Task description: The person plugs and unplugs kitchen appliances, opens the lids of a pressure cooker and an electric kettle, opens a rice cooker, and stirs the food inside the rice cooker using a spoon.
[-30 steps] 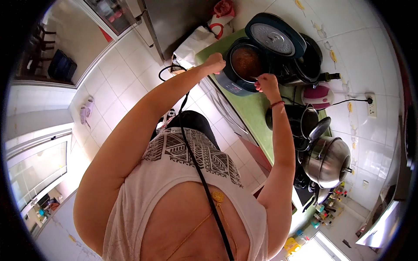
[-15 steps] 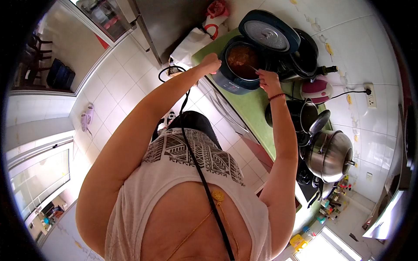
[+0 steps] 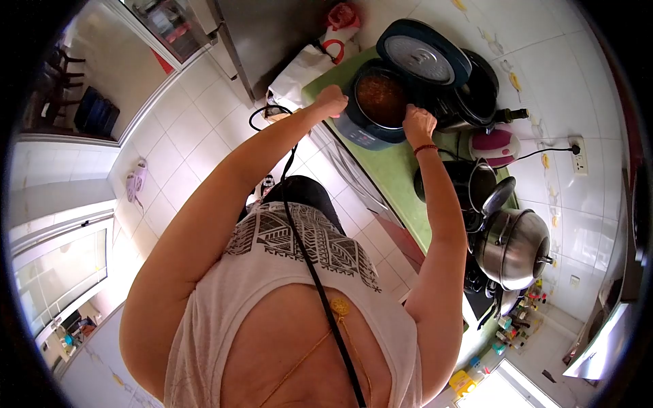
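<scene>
A dark blue cooker (image 3: 367, 132) stands on the green counter (image 3: 394, 178) with its lid (image 3: 422, 58) raised. Reddish-brown food (image 3: 381, 99) fills the pot inside. My left hand (image 3: 330, 101) is closed at the cooker's left edge; what it grips, if anything, is hidden. At the pot's right rim is my right hand (image 3: 419, 125), its fingers closed; the utensil seen in it earlier is now hidden by the hand.
Right of the cooker are a black pot (image 3: 479, 88), a bottle (image 3: 511, 115) and a pink-and-white appliance (image 3: 491, 145). Nearer stand another dark pot (image 3: 469, 182) and a domed steel pot (image 3: 513, 249). A white bag (image 3: 299, 75) is at the counter's far end. A black cable hangs in front of my body.
My right hand has turned, and the thin utensil in its fingers no longer shows. The food's surface looks more level. My left hand stays beside the cooker.
</scene>
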`<state>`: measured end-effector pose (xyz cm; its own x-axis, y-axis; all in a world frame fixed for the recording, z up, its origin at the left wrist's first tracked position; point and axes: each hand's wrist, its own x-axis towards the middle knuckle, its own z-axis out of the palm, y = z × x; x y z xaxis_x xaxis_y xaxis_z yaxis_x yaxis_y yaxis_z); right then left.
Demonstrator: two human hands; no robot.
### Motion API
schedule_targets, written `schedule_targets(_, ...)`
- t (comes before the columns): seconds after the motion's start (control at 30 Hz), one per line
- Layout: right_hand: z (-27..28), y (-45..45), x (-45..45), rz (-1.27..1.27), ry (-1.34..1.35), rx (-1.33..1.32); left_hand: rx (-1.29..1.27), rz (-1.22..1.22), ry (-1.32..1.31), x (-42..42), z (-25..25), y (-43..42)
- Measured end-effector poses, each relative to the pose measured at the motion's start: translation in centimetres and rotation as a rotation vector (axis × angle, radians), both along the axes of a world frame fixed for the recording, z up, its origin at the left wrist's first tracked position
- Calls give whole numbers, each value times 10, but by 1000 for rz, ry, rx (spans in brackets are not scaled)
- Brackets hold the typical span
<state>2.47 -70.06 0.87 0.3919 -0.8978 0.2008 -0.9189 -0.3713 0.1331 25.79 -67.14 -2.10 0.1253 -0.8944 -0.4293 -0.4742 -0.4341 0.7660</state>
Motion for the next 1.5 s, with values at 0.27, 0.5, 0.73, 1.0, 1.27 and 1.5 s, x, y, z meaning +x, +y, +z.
schedule_targets(0.27, 8, 15, 3, 144, -308, 199, -44, -151, -68, 8, -25, -10)
schedule_targets(0.5, -12, 1, -15, -64, -836, 759, -47, -180, -73, 5, -11, -5)
schedule_targets(0.73, 25, 8, -32, -467, -1501, 1067, 43, -40, 5, 3, -2, -2)
schedule_targets(1.0, 16, 2, -10, 75, -346, -127, -64, -161, -98, 6, -15, -5)
schedule_targets(1.27, 38, 6, 7, -40, 99, 183, -42, -63, 16, 4, -17, -3)
schedule_targets(1.5, 19, -19, -15, 231, -341, 731, -139, -214, -74, 9, -27, -6)
